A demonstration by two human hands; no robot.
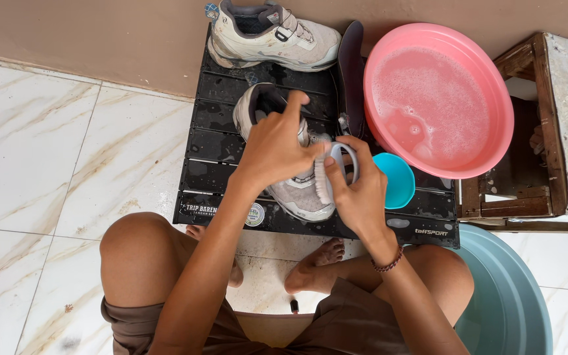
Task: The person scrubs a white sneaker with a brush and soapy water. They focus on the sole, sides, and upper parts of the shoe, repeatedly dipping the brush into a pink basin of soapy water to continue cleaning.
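Observation:
My left hand [274, 146] grips a grey-white sneaker [297, 194] lying on a low black slatted table [218, 148], fingers over its upper and one finger at the collar. My right hand [357, 187] holds a white scrub brush [327, 172] by its loop handle, with the bristles pressed against the sneaker's side. A second matching sneaker [274, 36] rests at the table's far edge by the wall.
A pink basin [488, 72] of soapy water sits at the right on the table and a wooden stand [547, 118]. A small teal bowl [397, 181] and dark insoles [351, 72] lie beside it. A blue-grey tub [514, 296] stands on the tiled floor by my right knee.

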